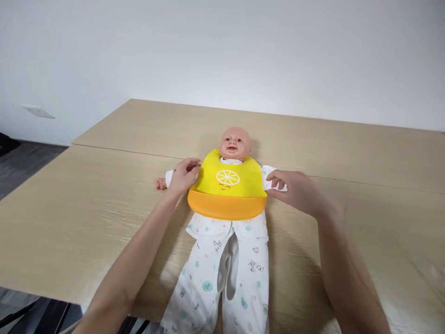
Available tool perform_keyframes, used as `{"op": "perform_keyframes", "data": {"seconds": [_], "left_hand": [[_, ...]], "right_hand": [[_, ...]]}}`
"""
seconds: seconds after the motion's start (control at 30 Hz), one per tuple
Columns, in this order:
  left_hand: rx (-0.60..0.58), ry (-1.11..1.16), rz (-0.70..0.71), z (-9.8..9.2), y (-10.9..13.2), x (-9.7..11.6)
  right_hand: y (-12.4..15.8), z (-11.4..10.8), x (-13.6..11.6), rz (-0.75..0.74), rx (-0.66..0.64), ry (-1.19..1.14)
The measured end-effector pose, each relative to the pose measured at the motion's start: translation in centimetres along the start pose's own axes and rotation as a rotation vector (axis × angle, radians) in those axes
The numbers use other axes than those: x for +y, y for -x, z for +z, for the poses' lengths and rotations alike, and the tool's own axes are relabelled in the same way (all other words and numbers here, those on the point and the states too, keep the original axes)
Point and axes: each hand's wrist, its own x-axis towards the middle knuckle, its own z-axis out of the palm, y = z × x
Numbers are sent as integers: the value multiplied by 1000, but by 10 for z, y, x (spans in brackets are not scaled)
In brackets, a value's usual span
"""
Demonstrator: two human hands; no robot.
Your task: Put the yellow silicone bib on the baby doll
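A baby doll [235, 139] lies on its back on the table, dressed in a white printed outfit [208, 273]. Over its chest is a yellow bib [212, 164] with a white citrus-slice print and an orange catch pocket [227, 205] along the bottom. My left hand [186, 176] is over the doll's sleeve at the bib's left edge, fingers loosely bent and thumb apart. On the other side my right hand [294, 185] hovers by the other sleeve, thumb and fingers parted around a gap near the bib's right edge. Whether either hand touches the bib is hard to see.
The wood-toned tabletop [347, 153] has a seam running across it behind the doll's shoulders. A white wall [243, 55] rises behind it, with a wall plate [38, 112] at left. Dark objects [45, 315] stand below the table's front left edge.
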Motion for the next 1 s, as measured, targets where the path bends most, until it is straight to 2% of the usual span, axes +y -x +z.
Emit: {"op": "perform_keyframes", "data": {"seconds": [0.1, 0.17, 0.23, 0.33, 0.47, 0.57, 0.73, 0.83, 0.93, 1.0], "left_hand": [[-99, 1, -2, -4, 0, 3], [-172, 1, 6, -6, 1, 5], [-204, 15, 3, -7, 1, 7], [-186, 67, -28, -5, 1, 6], [-136, 39, -19, -1, 2, 0], [-121, -38, 9, 1, 6, 1], [-135, -185, 38, 3, 13, 12], [-137, -227, 27, 4, 15, 16], [-131, -277, -1, 5, 17, 18], [-121, -291, -17, 6, 15, 19]], "right_hand": [[-8, 12, 16, 24, 38, 144], [-16, 20, 24, 96, 50, 90], [-27, 26, 28, 141, 73, -105], [-51, 31, 31, 202, 116, -462], [-103, 35, 42, 376, 194, -945], [-143, 43, 46, 366, 192, -1298], [-183, 54, 31, 279, 34, -1511], [-192, 53, 16, 246, -159, -1574], [-194, 51, 5, 192, -305, -1548], [-193, 51, 0, 139, -300, -1437]]}}
